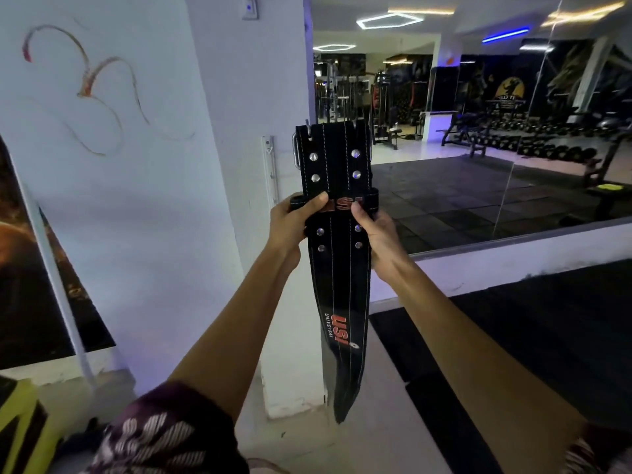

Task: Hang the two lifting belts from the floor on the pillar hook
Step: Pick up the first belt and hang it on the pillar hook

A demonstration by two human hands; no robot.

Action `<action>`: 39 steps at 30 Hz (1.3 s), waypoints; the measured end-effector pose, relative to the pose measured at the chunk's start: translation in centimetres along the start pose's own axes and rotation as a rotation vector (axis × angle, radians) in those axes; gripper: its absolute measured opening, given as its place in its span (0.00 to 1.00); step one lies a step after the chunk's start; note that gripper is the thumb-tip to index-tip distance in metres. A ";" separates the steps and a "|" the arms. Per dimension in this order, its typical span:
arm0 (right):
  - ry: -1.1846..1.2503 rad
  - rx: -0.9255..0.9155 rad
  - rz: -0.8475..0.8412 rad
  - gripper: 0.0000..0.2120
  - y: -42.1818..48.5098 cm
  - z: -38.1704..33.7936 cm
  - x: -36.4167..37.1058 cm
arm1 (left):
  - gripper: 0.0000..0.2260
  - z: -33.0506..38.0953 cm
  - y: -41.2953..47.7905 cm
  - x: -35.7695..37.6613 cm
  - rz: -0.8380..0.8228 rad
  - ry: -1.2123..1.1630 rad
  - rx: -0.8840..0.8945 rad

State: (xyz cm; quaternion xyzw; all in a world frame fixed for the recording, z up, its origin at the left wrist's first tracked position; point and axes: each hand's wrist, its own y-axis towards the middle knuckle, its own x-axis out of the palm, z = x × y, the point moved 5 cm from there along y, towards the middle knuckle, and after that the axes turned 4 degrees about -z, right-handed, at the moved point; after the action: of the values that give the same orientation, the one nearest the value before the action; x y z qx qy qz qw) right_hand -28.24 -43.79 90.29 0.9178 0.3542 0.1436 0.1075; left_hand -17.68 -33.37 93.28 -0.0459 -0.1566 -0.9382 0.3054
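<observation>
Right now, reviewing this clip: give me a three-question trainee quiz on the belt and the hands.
1. True or false: both hands grip the black lifting belt at its keeper loop.
2. Which hand is on the side of the metal buckle? A) left hand B) right hand
3. Fill in: the belt's free end hangs ____ below the hands.

Key: 1 true. 2 A. 3 straight down, in front of the white pillar. Whether the buckle end is already caught on a hook cannot be told from the head view.
</observation>
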 end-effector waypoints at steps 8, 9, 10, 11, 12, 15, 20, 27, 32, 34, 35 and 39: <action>-0.263 0.136 -0.117 0.16 -5.7 8.1 -3.6 | 0.04 1.1 -0.1 0.6 0.081 -0.225 0.078; -0.309 0.196 -0.147 0.15 -6.6 9.3 -4.2 | 0.06 1.2 0.0 0.3 0.083 -0.222 0.084; -0.342 0.232 -0.188 0.12 -7.1 9.9 -4.5 | 0.08 1.1 0.2 0.1 0.082 -0.217 0.088; -0.363 0.246 -0.225 0.08 -7.1 10.1 -4.8 | 0.09 0.9 0.2 -0.1 0.079 -0.214 0.092; -0.364 0.235 -0.238 0.07 -6.6 9.5 -4.7 | 0.08 0.9 0.3 -0.1 0.075 -0.217 0.093; -0.269 0.125 -0.118 0.15 -4.8 6.0 -3.6 | 0.05 1.0 0.2 0.2 0.059 -0.221 0.111; -0.350 0.213 -0.114 0.13 -7.7 10.0 -5.2 | 0.06 1.6 0.1 0.1 0.049 -0.236 0.126; -0.348 0.359 -0.265 0.34 -5.9 5.0 -3.9 | 0.12 0.1 -0.8 0.1 0.059 -0.185 0.075; -0.161 0.086 0.022 0.21 -1.7 -3.9 -0.9 | 0.04 -0.9 -1.9 0.7 0.008 -0.035 0.095; -0.084 0.053 0.080 0.15 -1.1 -5.0 -0.1 | 0.05 -0.6 -1.9 0.9 -0.030 0.037 0.119; -0.049 0.051 0.104 0.15 -1.0 -5.1 0.1 | 0.05 -0.2 -1.9 1.0 -0.046 0.066 0.122; 0.018 0.070 0.129 0.20 -1.2 -3.7 1.0 | 0.11 1.7 -1.9 1.2 -0.061 0.130 0.108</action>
State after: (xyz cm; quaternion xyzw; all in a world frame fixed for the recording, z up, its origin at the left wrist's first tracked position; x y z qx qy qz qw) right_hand -29.52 -41.93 93.54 0.9406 0.3000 0.1461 0.0627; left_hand -19.83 -32.03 94.63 0.0367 -0.1882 -0.9382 0.2883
